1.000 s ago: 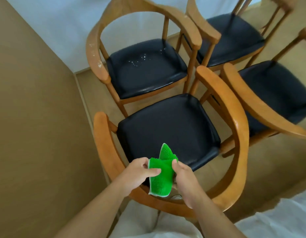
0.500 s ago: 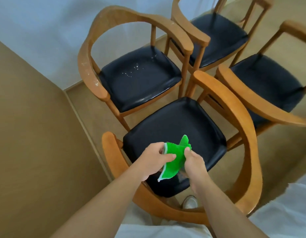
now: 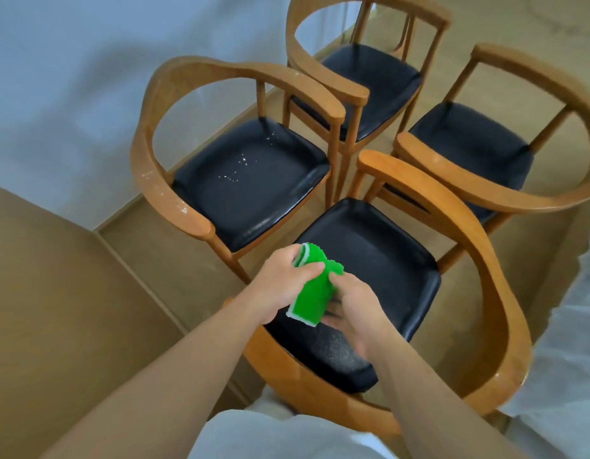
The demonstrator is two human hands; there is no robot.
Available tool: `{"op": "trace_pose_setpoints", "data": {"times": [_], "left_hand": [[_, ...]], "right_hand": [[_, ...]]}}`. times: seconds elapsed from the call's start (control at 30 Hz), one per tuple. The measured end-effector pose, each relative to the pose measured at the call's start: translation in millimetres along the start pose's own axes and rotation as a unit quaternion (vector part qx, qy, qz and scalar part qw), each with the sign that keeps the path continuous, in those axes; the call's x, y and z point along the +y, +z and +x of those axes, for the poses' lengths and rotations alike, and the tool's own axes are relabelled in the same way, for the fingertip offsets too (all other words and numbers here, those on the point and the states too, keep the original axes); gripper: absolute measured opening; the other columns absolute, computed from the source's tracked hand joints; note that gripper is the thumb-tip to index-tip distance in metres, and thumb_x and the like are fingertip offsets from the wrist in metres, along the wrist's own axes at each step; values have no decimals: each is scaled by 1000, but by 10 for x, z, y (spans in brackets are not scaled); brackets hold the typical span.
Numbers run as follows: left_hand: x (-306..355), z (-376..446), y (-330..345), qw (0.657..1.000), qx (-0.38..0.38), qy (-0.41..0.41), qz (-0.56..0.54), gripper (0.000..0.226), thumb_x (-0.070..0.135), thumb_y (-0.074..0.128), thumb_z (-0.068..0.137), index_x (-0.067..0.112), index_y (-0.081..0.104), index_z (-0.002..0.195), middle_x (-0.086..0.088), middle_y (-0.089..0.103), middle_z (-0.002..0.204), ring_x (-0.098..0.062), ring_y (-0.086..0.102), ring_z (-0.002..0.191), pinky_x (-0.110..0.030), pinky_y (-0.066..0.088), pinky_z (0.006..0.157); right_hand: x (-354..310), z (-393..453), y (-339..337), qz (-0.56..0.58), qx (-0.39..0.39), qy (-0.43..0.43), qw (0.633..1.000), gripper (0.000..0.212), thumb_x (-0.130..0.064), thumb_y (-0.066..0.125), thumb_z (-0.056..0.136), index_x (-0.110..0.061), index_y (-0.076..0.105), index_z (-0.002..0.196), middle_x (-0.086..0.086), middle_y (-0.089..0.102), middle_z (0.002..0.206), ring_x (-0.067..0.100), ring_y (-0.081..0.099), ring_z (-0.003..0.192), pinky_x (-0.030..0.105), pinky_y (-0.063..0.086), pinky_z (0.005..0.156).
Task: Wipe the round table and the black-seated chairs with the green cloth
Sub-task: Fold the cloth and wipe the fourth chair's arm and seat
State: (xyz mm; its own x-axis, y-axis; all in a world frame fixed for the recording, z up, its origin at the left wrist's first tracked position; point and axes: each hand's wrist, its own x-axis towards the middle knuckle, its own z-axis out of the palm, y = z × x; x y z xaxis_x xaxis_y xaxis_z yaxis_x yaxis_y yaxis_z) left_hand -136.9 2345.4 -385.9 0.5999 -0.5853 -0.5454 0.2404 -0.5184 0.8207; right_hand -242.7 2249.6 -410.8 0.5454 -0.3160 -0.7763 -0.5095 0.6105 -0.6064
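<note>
Above padded black seat (image 3: 379, 260), hands gripping fuzzy green cloth (image 3: 312, 298)

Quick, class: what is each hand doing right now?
Left hand: grips the green cloth.
Right hand: pinches the same cloth.

Four chairs stand clustered: the nearest chair (image 3: 403, 260) lies directly below both hands, which hold the cloth (image 3: 312, 293) above its seat. A second chair (image 3: 247, 187) stands behind-left, a third (image 3: 469, 144) behind-right, a fourth (image 3: 369, 71) farthest back.

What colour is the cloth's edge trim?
White, on the fuzzy green cloth; head view.
</note>
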Motion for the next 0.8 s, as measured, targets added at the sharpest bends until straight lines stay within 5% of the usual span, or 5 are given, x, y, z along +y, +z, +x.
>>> {"op": "trace_pose_setpoints", "data": {"times": [0.23, 0.4, 0.53, 0.67, 0.8], "left_hand": [[-17, -29, -12, 996, 78, 5, -40, 15, 39, 60, 89, 25, 63, 92, 1, 69, 89, -14, 69, 81, -35, 60, 69], [-24, 193, -404, 996, 66, -42, -51, 33, 49, 58, 87, 16, 60, 85, -1, 66, 79, -14, 67, 72, -27, 51, 57], [-71, 581, -963, 997, 17, -68, -32, 47, 63, 47, 83, 17, 53, 77, -5, 57, 73, -18, 58, 70, -35, 45, 66], [-163, 1013, -1639, 994, -69, -83, 27, 58, 63, 46, 87, 6, 58, 87, -9, 61, 87, -21, 60, 86, -37, 45, 78], [-176, 1273, -2095, 983, -154, -100, 28, 37, 49, 55, 91, 14, 67, 96, -4, 70, 94, -19, 64, 87, -35, 49, 78]], "right_hand": [[100, -165, 29, -175, -64, -76, 980, 84, 4, 61, 80, -44, 31, 142, -8, 55, 132, 20, 66, 105, 36, 60, 78], [33, -65, 362, -264, -1, -150, 953, 23, -14, 57, 95, -31, 71, 100, -8, 74, 84, 4, 68, 72, 28, 57, 68], [-165, 279, 707, -285, 75, -120, 948, 36, -18, 46, 99, -14, 54, 64, 4, 45, 57, 12, 37, 53, 29, 30, 54], [-413, 720, 1090, -175, 162, -48, 970, 29, -14, 45, 94, -8, 57, 69, 5, 50, 66, 18, 46, 63, 32, 36, 61], [-522, 901, 1529, -154, 186, -36, 970, 26, -12, 46, 96, -6, 63, 77, 4, 58, 66, 17, 54, 61, 26, 44, 56]]}}
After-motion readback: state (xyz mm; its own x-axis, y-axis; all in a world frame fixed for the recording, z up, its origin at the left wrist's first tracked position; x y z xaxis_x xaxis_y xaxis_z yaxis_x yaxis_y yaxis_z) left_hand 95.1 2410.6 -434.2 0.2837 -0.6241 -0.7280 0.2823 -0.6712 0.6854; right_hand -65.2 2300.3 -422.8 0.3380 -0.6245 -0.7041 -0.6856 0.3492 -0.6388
